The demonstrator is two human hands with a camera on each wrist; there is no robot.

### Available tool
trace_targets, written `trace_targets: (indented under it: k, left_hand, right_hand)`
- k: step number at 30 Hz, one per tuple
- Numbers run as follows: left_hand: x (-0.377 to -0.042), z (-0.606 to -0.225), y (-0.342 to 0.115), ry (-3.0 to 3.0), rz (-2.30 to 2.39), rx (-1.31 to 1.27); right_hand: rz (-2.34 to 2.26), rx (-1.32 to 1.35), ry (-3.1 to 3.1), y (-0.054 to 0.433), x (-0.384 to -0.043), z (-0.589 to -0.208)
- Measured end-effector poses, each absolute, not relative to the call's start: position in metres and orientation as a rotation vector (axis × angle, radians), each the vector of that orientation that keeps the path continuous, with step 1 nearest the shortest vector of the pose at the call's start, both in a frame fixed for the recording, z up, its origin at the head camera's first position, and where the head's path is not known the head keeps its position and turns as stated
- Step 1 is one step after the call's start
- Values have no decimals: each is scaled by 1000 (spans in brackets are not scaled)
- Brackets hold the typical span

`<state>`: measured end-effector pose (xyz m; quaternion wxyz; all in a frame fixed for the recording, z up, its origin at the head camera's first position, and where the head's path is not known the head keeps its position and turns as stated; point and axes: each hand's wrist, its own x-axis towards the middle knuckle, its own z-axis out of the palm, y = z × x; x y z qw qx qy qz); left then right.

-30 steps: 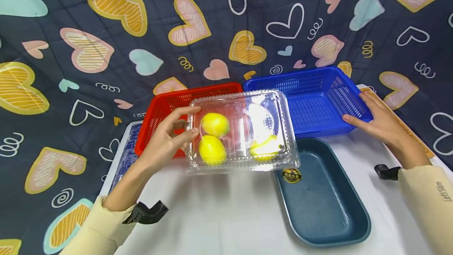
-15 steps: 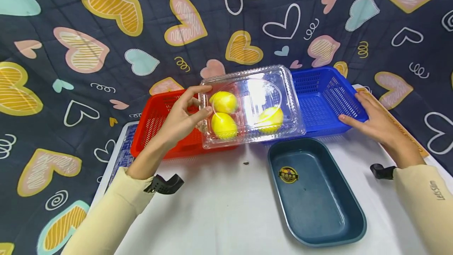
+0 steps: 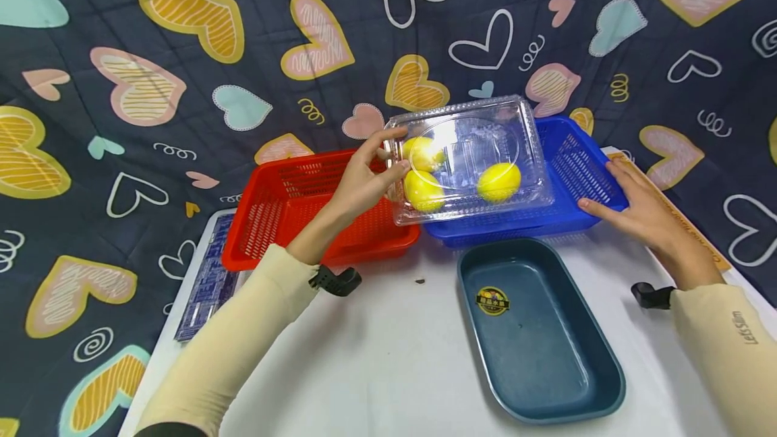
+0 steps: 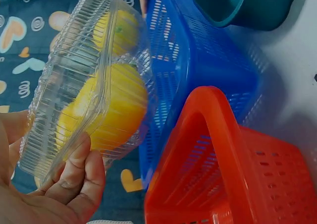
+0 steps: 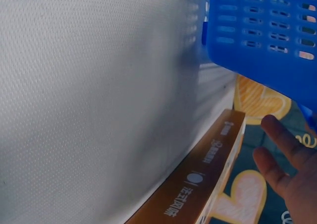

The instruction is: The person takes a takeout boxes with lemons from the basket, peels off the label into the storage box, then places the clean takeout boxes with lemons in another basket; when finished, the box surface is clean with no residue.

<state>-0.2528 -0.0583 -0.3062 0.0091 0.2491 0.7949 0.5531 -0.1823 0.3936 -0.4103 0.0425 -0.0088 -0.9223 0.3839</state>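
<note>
My left hand (image 3: 367, 181) pinches the left end of a clear plastic clamshell box (image 3: 464, 211), thumb on the near side. Three yellow lemons (image 3: 499, 182) lie inside, two by the hand and one at the far end. In the head view the tilted box overlaps the front left of a blue plastic basket (image 3: 564, 154). The left wrist view shows the lemons (image 4: 124, 105) through the clear wall. My right hand (image 3: 652, 214) holds the blue basket's right rim, thumb over it. Two of its fingers (image 5: 280, 140) stretch outside the basket in the right wrist view.
A red basket (image 3: 322, 255) stands left of the blue one. In front lies a dark teal tray (image 3: 534, 336) with a round sticker. An orange-brown box (image 5: 208, 159) sits along the right edge, and a blue-patterned item (image 3: 209, 288) at the left. A heart-print cloth (image 3: 364, 32) hangs behind.
My left hand has lifted the clamshell box with the lemons and carried it right, from in front of the red basket to over the blue one. My right hand stays at the blue basket's rim.
</note>
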Motion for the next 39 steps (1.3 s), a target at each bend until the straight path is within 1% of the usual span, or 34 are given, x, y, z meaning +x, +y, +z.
trace_targets:
  k: [12, 20, 28, 39]
  left_hand:
    - [-279, -307, -23, 2445, 1725, 782]
    - [-292, -318, 1, 2527, 1640, 749]
    - [-305, -333, 17, 2549, 1574, 691]
    - [-312, -347, 33, 2636, 1398, 662]
  right_hand:
    - [1168, -59, -2860, 393, -181, -411]
    - [1167, -75, -2868, 391, -181, -409]
    - [1126, -21, -2827, 392, -181, -408]
    - [1150, -66, -2863, 392, -184, -409]
